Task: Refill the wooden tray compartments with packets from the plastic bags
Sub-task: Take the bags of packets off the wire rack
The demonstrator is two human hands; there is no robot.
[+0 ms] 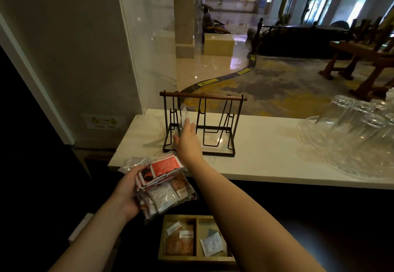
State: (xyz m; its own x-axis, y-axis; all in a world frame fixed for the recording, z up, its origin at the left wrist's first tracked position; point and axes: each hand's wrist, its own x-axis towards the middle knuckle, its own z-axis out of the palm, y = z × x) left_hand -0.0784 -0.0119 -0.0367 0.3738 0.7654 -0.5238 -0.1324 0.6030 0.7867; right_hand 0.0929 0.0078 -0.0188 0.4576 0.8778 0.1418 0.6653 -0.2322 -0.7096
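While left hand (128, 192) grips crinkly plastic bags (164, 188), right hand (186, 139) pinches clear bag (183, 115).

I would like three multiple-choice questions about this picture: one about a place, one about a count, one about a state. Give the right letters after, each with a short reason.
1. Where is the wooden tray?
A. on the white counter
B. below the counter's near edge, under the right forearm
C. inside the wire rack

2. How many compartments of the tray are in view?
A. two
B. four
C. six

3. What is the left hand doing?
A. resting open on the counter
B. holding clear plastic bags of packets
C. lifting a glass

Answers:
1 B: the tray lies lower than the white counter.
2 A: one divider splits it in two.
3 B: its fingers close on the plastic bags, while the right hand reaches to the black wire rack.
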